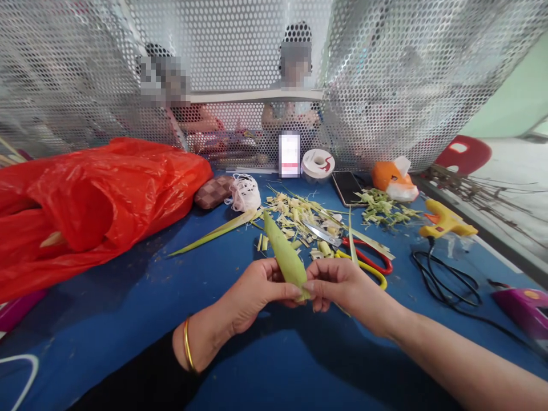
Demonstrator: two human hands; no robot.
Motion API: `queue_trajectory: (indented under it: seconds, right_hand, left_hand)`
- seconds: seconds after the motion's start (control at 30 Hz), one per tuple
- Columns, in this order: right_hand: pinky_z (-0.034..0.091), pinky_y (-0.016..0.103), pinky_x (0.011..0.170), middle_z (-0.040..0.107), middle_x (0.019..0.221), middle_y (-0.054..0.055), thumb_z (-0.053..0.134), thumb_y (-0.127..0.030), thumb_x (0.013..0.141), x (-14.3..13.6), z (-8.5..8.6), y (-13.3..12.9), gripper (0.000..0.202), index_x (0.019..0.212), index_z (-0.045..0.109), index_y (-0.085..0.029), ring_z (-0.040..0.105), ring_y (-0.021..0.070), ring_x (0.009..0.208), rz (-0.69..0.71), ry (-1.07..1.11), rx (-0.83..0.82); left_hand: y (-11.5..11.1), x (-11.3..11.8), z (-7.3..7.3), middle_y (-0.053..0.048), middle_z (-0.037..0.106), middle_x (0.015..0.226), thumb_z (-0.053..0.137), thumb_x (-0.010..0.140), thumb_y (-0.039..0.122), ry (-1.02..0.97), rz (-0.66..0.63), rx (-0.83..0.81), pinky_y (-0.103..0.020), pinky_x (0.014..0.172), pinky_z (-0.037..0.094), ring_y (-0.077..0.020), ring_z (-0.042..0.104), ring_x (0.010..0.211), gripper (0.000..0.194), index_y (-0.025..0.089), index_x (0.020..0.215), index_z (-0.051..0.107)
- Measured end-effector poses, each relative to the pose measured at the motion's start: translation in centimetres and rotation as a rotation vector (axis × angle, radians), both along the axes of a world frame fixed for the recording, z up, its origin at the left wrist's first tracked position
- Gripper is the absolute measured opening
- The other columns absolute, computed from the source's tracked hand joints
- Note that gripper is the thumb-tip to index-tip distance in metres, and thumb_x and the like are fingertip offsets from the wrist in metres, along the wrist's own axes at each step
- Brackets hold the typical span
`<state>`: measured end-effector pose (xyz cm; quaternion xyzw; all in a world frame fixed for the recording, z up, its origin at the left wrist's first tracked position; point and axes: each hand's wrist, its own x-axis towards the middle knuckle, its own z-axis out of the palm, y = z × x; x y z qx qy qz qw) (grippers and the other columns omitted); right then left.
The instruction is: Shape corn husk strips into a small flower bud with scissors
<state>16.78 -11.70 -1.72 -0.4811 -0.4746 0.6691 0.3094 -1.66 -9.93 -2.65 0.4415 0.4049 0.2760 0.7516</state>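
A pale green husk leaf (287, 254), pointed at its top and narrowing at the base, stands tilted between my hands. My left hand (268, 291) grips its lower left side, with the thumb across the front. The fingertips of my right hand (338, 285) pinch its base from the right. Just beyond my right hand lie scissors (363, 260) with red and yellow handles, their blades among cut leaf scraps (289, 211). A long leaf strip (214, 232) rests on the blue table (205, 285) to the left. My fingers partly cover the leaf's base.
A red plastic bag (141, 194) fills the left. Farther back are a white string bundle (245, 194), a lit phone (289, 154), a ribbon spool (317, 164) and a dark phone (347, 188). A yellow glue gun (447, 220) with a black cord lies right. Two people sit behind the perforated sheet.
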Motion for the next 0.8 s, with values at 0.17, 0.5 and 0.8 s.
queue_trajectory:
  seconds: [0.17, 0.5, 0.8]
  right_hand:
    - [0.043, 0.02, 0.05, 0.062, 0.055, -0.002, 0.08, -0.042, 0.064, -0.25, -0.1, -0.11, 0.033, 0.068, 0.062, -0.014, 0.055, 0.0081, 0.048, -0.014, -0.01, 0.0]
    - [0.047, 0.021, 0.048, 0.063, 0.058, -0.001, 0.078, -0.052, 0.063, -0.22, -0.41, -0.11, 0.042, 0.066, 0.061, -0.014, 0.056, 0.0078, 0.045, 0.098, 0.091, -0.128]
    - [0.046, 0.021, 0.051, 0.064, 0.058, -0.001, 0.081, -0.047, 0.062, -0.25, -0.32, -0.09, 0.038, 0.067, 0.062, -0.014, 0.059, 0.0091, 0.05, 0.035, 0.031, -0.07]
  left_hand:
    - [-0.05, 0.16, 0.19, -0.005, 0.071, 0.075, 0.082, 0.061, 0.02, 0.007, -0.008, -0.007, -0.024, 0.065, 0.051, -0.0146, 0.065, 0.068, 0.028, 0.011, 0.085, 0.071]
    - [-0.08, 0.24, 0.49, -0.007, 0.072, 0.073, 0.081, 0.059, 0.017, 0.017, -0.089, -0.07, -0.025, 0.062, 0.052, -0.0155, 0.065, 0.066, 0.026, 0.011, 0.082, 0.07]
    - [0.12, 0.05, -0.02, -0.006, 0.072, 0.075, 0.079, 0.062, 0.016, 0.002, -0.04, -0.056, -0.023, 0.06, 0.052, -0.0145, 0.066, 0.064, 0.025, 0.01, 0.085, 0.071]
